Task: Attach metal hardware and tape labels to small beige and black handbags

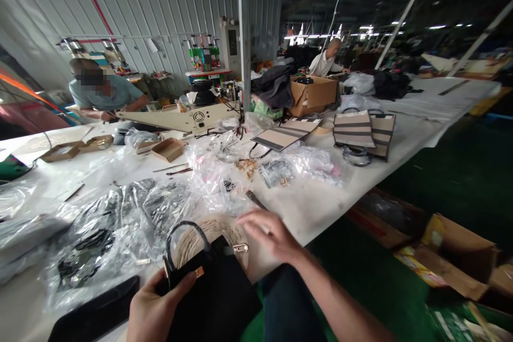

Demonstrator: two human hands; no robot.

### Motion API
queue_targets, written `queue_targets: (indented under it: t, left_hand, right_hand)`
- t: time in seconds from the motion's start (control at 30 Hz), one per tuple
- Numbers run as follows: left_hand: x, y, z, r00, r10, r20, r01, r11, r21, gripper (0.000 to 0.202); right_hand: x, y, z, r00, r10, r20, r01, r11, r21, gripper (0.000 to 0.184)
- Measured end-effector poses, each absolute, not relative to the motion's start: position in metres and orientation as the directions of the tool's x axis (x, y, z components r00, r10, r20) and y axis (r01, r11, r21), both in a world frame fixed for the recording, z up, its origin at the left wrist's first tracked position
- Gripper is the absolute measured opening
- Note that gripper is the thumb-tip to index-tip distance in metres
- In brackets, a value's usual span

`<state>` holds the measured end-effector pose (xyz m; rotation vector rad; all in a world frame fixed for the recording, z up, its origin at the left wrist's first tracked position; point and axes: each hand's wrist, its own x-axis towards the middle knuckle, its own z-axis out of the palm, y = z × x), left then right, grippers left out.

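Note:
A black handbag (218, 299) with a looped handle (188, 227) and gold metal fittings lies at the table's near edge, close to my lap. My left hand (158, 302) grips its top edge, the thumb pressed beside a small gold clasp (199, 272). A strap with a gold buckle (241, 248) sticks out from the bag's right side. My right hand (270, 232) hovers past that buckle with its fingers stretched out and holds nothing visible. Just beyond its fingertips lies a dark, narrow tool or strip (256, 200). Behind the bag is a coil of pale cord or strip (214, 232).
Plastic bags with black parts (116, 230) cover the table's left. Gold hardware (246, 168), a small carton (168, 149) and striped bag panels (355, 131) lie farther back. Co-workers sit at far left and behind. Cardboard boxes (460, 256) stand on the floor at right.

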<state>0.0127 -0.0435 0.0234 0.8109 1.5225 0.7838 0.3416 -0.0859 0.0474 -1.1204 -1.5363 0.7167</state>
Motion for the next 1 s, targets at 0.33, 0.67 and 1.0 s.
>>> queue_targets:
  t: [0.33,0.67,1.0]
  left_hand:
    - [0.001,-0.024,0.028,0.058,0.776,-0.628,0.014,0.628,0.778,0.077]
    - [-0.006,-0.038,0.025,0.135,0.845,-0.517,-0.148,0.533,0.833,0.068]
    - [-0.002,-0.04,0.033,0.147,0.907,-0.395,-0.151,0.416,0.897,0.059]
  right_hand:
    - [0.535,-0.009,0.054,0.2,0.98,0.015,0.924,-0.183,-0.336,0.029]
    - [0.512,-0.036,0.08,0.325,0.928,0.182,0.929,-0.277,-0.244,0.023]
    - [0.205,-0.11,0.046,0.156,0.975,0.155,0.185,0.125,-0.975,0.025]
